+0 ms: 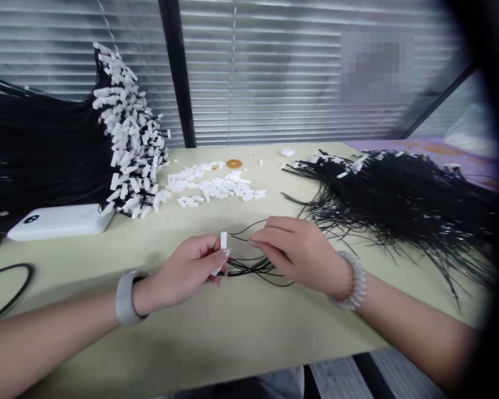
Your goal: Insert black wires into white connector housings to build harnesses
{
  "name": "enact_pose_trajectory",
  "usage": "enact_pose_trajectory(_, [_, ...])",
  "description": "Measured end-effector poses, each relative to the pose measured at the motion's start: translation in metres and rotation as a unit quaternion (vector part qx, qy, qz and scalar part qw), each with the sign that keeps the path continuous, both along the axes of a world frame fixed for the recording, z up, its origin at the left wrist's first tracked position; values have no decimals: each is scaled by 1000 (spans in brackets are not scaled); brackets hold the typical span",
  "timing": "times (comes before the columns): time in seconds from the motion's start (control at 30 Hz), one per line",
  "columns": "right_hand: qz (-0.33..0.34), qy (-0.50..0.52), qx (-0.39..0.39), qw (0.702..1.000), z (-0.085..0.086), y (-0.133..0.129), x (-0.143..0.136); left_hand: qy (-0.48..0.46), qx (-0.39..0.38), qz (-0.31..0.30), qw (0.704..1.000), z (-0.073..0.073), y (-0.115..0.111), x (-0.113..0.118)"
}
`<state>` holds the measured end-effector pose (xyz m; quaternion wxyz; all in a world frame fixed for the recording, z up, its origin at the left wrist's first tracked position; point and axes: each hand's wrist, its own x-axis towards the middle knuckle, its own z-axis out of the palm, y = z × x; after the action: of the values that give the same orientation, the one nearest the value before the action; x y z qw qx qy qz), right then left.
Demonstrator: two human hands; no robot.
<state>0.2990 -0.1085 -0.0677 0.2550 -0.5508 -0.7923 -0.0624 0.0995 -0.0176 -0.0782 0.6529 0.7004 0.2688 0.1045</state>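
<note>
Between the thumb and fingers of my left hand (187,266) a small white plastic connector (223,240) stands upright. Several thin black wires (249,269) run rightward from under that hand. My right hand (301,252) is closed in a pinch on a thin black wire, whose end points toward the white connector. Whether the wire end touches the connector is too small to tell. Loose white connectors (222,187) lie in a heap on the table beyond my hands.
A tall stack of black wires (45,144) with white connectors fills the left, behind a white power bank-like device (62,220). Another pile of black wires (407,194) spreads over the right. An amber tape roll (234,163) lies near the back of the table (199,343), before window blinds.
</note>
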Motion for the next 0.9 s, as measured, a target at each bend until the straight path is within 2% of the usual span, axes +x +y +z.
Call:
enact_pose_trajectory(0.2, [-8,-30,28,999,0,0,0,9,8,-1,1000,1,0,0])
enact_pose_trajectory(0.4, [-30,-79,108,991,0,2,-4,13,29,-21,999,-1,0,0])
enact_pose_trajectory(0.67, [-29,-99,78,992,-9,7,-15,28,106,-55,992,4,-4,1])
enact_pose_trajectory(0.9, [-2,-93,114,989,-15,9,-14,52,155,-68,984,4,-4,0])
